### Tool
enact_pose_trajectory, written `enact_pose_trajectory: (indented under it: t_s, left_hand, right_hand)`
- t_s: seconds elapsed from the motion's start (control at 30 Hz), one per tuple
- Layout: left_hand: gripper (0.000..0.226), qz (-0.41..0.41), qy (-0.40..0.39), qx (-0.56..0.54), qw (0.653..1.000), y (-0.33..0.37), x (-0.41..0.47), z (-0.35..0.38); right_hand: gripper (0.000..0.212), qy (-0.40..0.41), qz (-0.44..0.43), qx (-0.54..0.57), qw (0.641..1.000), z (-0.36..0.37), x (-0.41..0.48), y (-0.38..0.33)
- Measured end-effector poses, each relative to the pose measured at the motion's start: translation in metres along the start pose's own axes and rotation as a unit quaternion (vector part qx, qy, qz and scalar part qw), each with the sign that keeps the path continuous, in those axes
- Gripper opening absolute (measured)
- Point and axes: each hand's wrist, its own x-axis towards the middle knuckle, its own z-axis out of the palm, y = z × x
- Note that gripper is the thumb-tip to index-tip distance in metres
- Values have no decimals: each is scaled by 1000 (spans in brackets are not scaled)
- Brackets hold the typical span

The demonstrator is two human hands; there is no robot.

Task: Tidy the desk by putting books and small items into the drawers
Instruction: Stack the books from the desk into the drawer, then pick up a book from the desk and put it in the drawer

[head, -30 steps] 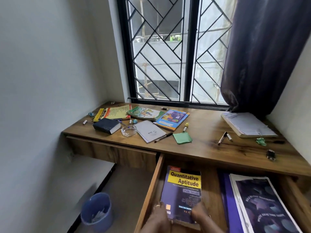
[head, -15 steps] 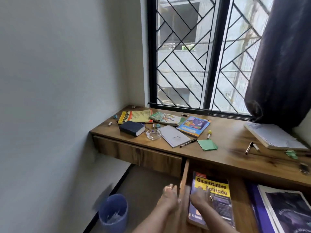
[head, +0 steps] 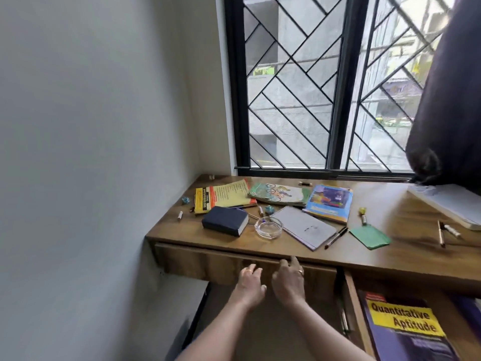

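Note:
My left hand (head: 250, 281) and my right hand (head: 289, 280) are side by side against the front of the closed left drawer (head: 203, 261), fingers apart, fingertips at its top edge. Neither holds anything. On the wooden desk (head: 390, 256) lie a dark blue book (head: 225, 224), a yellow book (head: 221, 196), a green picture book (head: 277, 194), a blue picture book (head: 329, 203), a grey notebook (head: 303, 230), pens and a green paper (head: 369, 237). The right drawer (head: 355, 316) stands open with the purple "Quantitative Aptitude" book (head: 406, 332) lying in it.
A glass ashtray (head: 268, 227) sits between the blue book and the notebook. A white pad (head: 450, 204) lies at the right under a dark curtain (head: 453, 100). A barred window is behind the desk, and a grey wall is at the left.
Both hands left the purple book in the right drawer and moved left and up to the front of the closed left drawer. The view swung left.

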Motion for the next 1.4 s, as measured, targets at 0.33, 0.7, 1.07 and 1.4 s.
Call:
enact_pose_trajectory:
  t_s: [0.33,0.7,1.07,1.4]
  left_hand:
    - [43,51,73,23,996,-27,161,-86]
    - [38,-82,24,56,995,-111,356,-143]
    - [49,-4,-34,84,996,-87,442,-129]
    - [43,69,-70,85,992,-38,491,-92]
  right_hand:
    - [35,26,16,77,997,26,163,-54]
    - [26,-85,90,111,986,76,362,-129]
    - [27,-98,113,23,989,98,427,-140]
    - [36,-100,-39,-195,975,79,460,-90]
